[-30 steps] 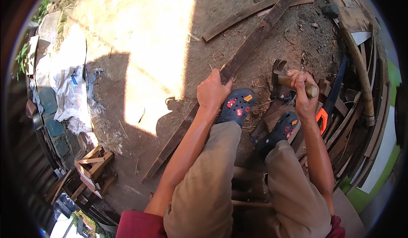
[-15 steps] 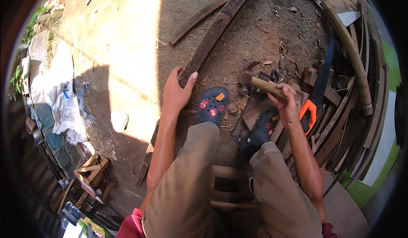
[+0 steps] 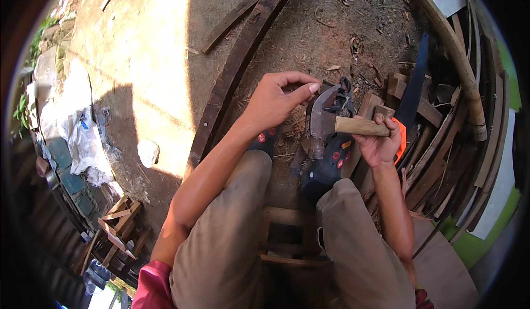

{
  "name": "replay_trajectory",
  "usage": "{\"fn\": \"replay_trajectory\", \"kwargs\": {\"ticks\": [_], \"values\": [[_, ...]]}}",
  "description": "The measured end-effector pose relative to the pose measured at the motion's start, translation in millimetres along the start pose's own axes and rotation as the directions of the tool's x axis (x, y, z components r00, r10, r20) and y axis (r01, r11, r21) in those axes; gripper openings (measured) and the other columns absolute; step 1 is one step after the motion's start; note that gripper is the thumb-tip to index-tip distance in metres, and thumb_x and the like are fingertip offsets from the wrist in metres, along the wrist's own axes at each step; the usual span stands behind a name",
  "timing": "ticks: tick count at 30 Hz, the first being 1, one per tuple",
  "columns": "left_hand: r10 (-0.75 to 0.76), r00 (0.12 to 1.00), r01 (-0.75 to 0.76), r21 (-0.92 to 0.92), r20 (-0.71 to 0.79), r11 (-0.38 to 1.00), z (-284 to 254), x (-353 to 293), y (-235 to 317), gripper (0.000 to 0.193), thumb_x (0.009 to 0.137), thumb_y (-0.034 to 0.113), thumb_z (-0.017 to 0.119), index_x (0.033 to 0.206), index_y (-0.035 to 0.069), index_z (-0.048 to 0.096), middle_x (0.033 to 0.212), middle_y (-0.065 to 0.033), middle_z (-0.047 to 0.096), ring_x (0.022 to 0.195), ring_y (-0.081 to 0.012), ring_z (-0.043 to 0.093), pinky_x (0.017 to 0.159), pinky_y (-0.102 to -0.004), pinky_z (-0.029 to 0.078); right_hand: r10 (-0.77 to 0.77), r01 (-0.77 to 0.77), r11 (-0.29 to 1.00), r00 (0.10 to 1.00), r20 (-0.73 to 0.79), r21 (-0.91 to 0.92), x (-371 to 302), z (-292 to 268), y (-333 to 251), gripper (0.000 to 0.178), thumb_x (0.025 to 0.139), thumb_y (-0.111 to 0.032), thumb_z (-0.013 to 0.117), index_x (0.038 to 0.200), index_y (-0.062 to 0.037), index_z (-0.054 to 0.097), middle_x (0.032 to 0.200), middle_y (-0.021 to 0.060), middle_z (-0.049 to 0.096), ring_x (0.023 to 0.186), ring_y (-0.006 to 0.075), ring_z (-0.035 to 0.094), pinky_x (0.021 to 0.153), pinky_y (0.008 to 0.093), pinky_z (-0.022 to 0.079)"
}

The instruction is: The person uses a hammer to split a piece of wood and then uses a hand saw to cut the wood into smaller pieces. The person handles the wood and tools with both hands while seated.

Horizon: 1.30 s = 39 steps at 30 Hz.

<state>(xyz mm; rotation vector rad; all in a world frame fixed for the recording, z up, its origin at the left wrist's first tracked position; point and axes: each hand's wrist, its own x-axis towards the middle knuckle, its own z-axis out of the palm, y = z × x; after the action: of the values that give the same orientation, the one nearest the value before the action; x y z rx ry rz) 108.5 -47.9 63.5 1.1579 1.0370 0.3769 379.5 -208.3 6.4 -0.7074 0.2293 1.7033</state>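
Observation:
My right hand [image 3: 380, 142] grips the wooden handle of a claw hammer [image 3: 319, 122]. The handle lies nearly level, with the metal head to the left, claw upward and striking face down, over my right clog [image 3: 326, 168]. Just left of the claw, my left hand [image 3: 280, 96] is closed in a pinch, thumb against forefinger; anything between the tips is too small to make out. Behind the hammer head sits a tangled black strap-like thing [image 3: 346, 96]. A long dark timber [image 3: 236, 69] lies on the ground left of my left hand, untouched.
On the right, a handsaw [image 3: 413, 100] with an orange handle leans among stacked wood strips [image 3: 439, 171]. Beyond them stands a curved pole [image 3: 455, 55]. A second plank [image 3: 234, 23] lies far ahead; a pale stone [image 3: 148, 153] and a small wooden frame [image 3: 122, 223] are at left.
My left hand has let go of the dark timber and moved right, beside the hammer head. The hammer has turned in my right hand, its head now lower and nearer. The view has shifted slightly.

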Motion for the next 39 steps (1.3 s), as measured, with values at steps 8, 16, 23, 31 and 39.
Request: {"fn": "replay_trajectory", "kwargs": {"ticks": [8,16,23,31,39], "values": [[-0.013,0.998,0.025,-0.183,0.065,0.983,20.1,-1.9,3.7,0.02,0.093,0.014,0.076,0.106,-0.001,0.075,0.091,-0.0048,0.074,0.081,-0.0095,0.067,0.076,-0.026,0.056,0.035,-0.023,0.993,0.994,-0.103,0.12,-16.0,-8.3,-0.1,0.026,0.096,-0.039,0.051,0.092,-0.015,0.06,0.111,0.0276,0.069,0.099,0.041,0.07,0.077,0.0495,0.065],[0.04,0.999,-0.039,0.081,-0.009,0.996,32.1,-5.7,23.0,0.019,0.094,0.018,0.075,0.101,0.001,0.078,0.084,-0.0032,0.074,0.08,-0.0077,0.066,0.074,-0.0262,0.054,0.06,-0.033,0.976,0.991,-0.117,0.216,-15.8,-12.0,6.9,0.026,0.097,-0.04,0.051,0.089,-0.0172,0.061,0.104,0.0231,0.072,0.094,0.0365,0.072,0.073,0.0453,0.064],[0.532,0.846,-0.516,0.299,0.033,0.803,32.0,-7.4,10.8,0.01,0.09,0.009,0.074,0.098,0.003,0.077,0.087,-0.0088,0.076,0.077,-0.0158,0.072,0.069,-0.0283,0.055,0.034,0.022,0.969,0.975,-0.219,0.246,-8.8,5.9,12.5,0.029,0.096,-0.04,0.054,0.077,-0.0198,0.061,0.083,0.0073,0.07,0.085,0.0279,0.071,0.078,0.0415,0.06],[0.533,0.846,-0.502,0.318,-0.014,0.804,38.5,-6.2,5.8,0.013,0.09,0.01,0.074,0.101,0.003,0.075,0.088,-0.009,0.073,0.08,-0.0194,0.07,0.072,-0.0302,0.054,-0.018,0.047,0.995,0.951,-0.308,0.085,-3.9,8.0,10.4,0.023,0.094,-0.037,0.057,0.077,-0.0221,0.06,0.079,-0.0035,0.063,0.086,0.0222,0.065,0.088,0.0394,0.052],[0.389,0.92,-0.373,0.209,-0.043,0.904,43.0,-5.0,0.9,0.023,0.098,0.02,0.067,0.109,0.001,0.073,0.098,-0.014,0.075,0.09,-0.0227,0.072,0.08,-0.0327,0.055,0.056,-0.015,0.986,0.969,-0.242,0.167,-2.1,15.8,16.6,0.024,0.094,-0.037,0.055,0.077,-0.0199,0.06,0.082,-0.0009,0.066,0.089,0.0242,0.067,0.088,0.0425,0.054]]}}
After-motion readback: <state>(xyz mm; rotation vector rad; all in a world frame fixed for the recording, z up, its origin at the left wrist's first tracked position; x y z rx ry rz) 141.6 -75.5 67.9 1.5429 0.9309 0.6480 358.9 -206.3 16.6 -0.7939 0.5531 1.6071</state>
